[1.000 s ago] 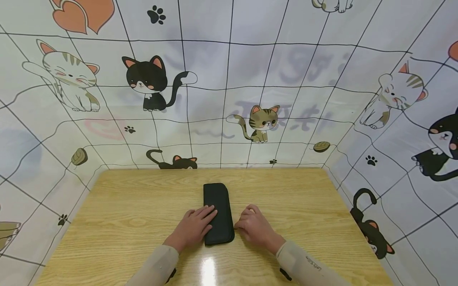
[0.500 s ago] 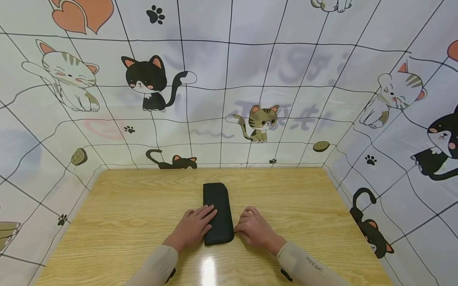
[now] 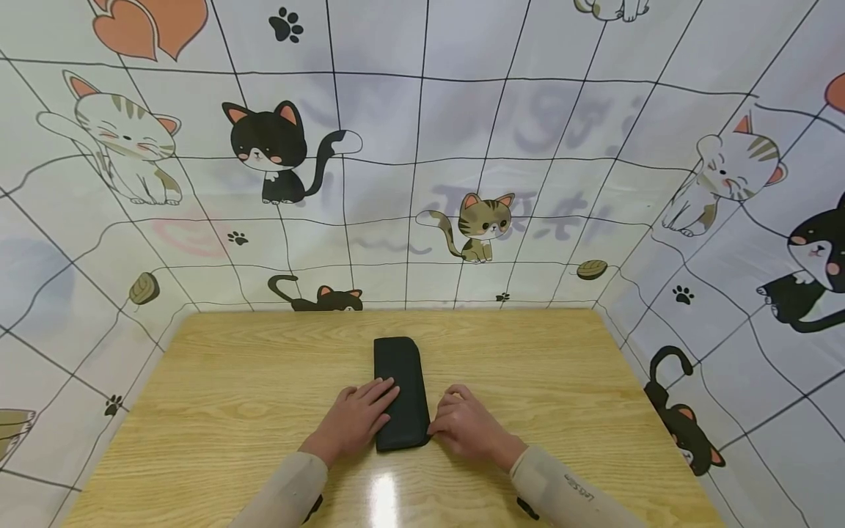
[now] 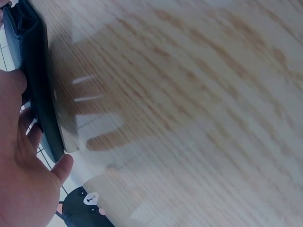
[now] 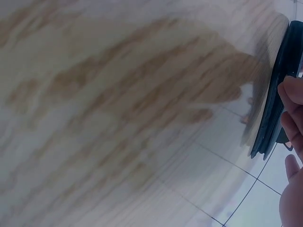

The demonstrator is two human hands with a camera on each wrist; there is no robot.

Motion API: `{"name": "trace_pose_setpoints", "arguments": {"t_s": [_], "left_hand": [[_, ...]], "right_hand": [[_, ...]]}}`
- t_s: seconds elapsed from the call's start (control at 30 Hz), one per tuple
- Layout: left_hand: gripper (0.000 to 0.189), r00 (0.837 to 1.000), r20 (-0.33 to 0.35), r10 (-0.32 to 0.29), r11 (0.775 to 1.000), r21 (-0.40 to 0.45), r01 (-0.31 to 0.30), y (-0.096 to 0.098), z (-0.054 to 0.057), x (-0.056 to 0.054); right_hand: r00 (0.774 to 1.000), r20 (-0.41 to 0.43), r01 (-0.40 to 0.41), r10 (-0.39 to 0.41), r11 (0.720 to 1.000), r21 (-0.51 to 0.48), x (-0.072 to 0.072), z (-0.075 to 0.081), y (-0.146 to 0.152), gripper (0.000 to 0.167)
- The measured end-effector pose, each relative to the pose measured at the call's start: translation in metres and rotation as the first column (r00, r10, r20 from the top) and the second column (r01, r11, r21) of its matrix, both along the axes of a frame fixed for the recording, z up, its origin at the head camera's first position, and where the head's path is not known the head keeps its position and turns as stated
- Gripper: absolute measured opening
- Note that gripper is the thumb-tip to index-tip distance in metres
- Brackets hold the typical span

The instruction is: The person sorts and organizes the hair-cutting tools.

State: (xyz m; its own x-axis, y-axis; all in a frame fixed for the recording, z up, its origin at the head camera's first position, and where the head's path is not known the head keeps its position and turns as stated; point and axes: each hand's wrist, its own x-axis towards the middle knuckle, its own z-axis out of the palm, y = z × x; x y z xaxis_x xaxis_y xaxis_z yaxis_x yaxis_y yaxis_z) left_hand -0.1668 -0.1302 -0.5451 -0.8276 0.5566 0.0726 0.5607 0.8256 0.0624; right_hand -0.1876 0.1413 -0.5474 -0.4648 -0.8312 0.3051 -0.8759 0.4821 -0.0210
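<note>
A long, flat black zip case (image 3: pixel 404 359) lies lengthwise on the wooden table, its right-hand corners rounded. My left hand (image 3: pixel 353 418) rests on its left side with straight fingers across the top. At the lower right corner, my right hand (image 3: pixel 470 425) pinches the zipper pull with thumb and finger; the pull itself is mostly covered by the fingertips. In the left wrist view the case (image 4: pixel 35 66) shows its folded spine beside the left hand (image 4: pixel 23 175). The right wrist view shows the layered edge of the case (image 5: pixel 273 104) at the fingers of the right hand (image 5: pixel 292 198).
The light wooden table (image 3: pixel 264 359) extends around the case on every side. A white cloth wall (image 3: pixel 383 191) printed with cats and grid lines stands behind it and continues along both sides. Glare shows on the table's near part.
My right hand has slid a little toward me along the case's right edge, down to its lower corner. The left hand and the case stay almost where they were.
</note>
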Motion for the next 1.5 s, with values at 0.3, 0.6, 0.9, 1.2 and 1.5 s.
{"name": "trace_pose_setpoints", "arguments": {"t_s": [0.3, 0.6, 0.9, 1.2, 1.5], "left_hand": [[0.050, 1.000, 0.018, 0.005, 1.000, 0.006, -0.005, -0.001, -0.003, 0.000], [0.050, 1.000, -0.003, -0.005, 1.000, 0.025, 0.005, -0.001, 0.000, 0.000], [0.050, 0.999, 0.037, -0.002, 1.000, 0.026, 0.001, -0.002, -0.005, -0.002], [0.058, 0.964, 0.262, -0.037, 0.991, 0.135, 0.002, -0.010, -0.002, -0.008], [0.060, 0.960, 0.273, -0.070, 0.988, 0.150, 0.029, -0.017, 0.002, -0.008]], "right_hand": [[1.000, -0.006, 0.007, -0.007, 1.000, 0.018, 0.003, 0.003, -0.003, 0.006], [0.999, -0.004, 0.038, -0.038, 0.999, 0.031, 0.009, 0.003, -0.007, 0.006], [0.999, -0.011, 0.052, -0.052, 0.998, 0.027, 0.012, -0.001, -0.007, 0.004], [0.997, -0.005, 0.083, -0.083, 0.997, 0.004, 0.014, -0.002, -0.007, 0.005], [0.982, 0.050, 0.182, -0.180, 0.983, -0.032, 0.010, -0.002, -0.001, 0.008]]}}
